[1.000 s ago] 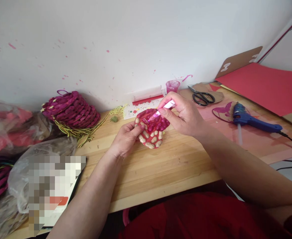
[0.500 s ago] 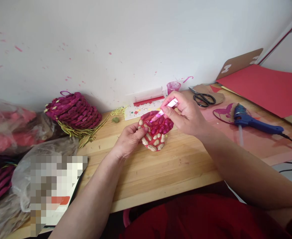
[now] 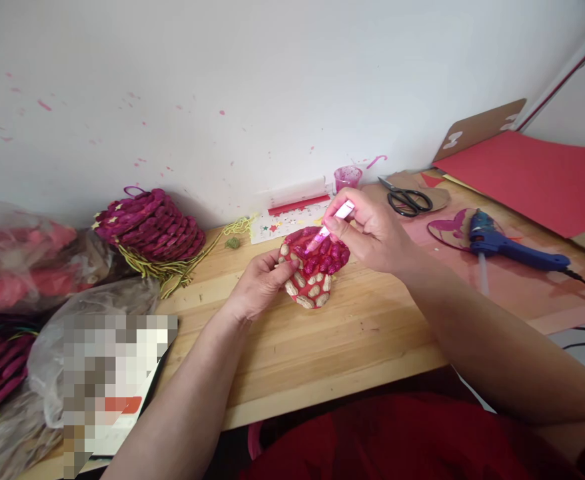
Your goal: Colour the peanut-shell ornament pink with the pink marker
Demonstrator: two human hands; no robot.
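My left hand point(image 3: 267, 283) pinches the left edge of a red peanut-covered craft piece point(image 3: 306, 283), thumb on top, holding it over the wooden table. Peanuts on the piece's upper and right part are magenta and shiny; those at the lower and left part keep their natural tan. A short white paintbrush point(image 3: 340, 215) with a magenta tip is gripped between the thumb and fingers of my right hand point(image 3: 370, 230). Slanting down to the left, its tip touches or nearly touches the magenta peanuts.
Behind the piece stand a pink-stained plastic cup point(image 3: 347, 177) and a sheet of star stickers point(image 3: 287, 225). Black scissors point(image 3: 407, 200) and a blue glue gun point(image 3: 517, 252) lie right. At left are a magenta peanut bundle point(image 3: 155, 223), plastic bags point(image 3: 97, 307) and a blurred tablet-like object point(image 3: 122, 393).
The brush tip has shifted slightly right and down across the magenta peanuts. The craft piece sits a little lower in view. Both hands keep their holds.
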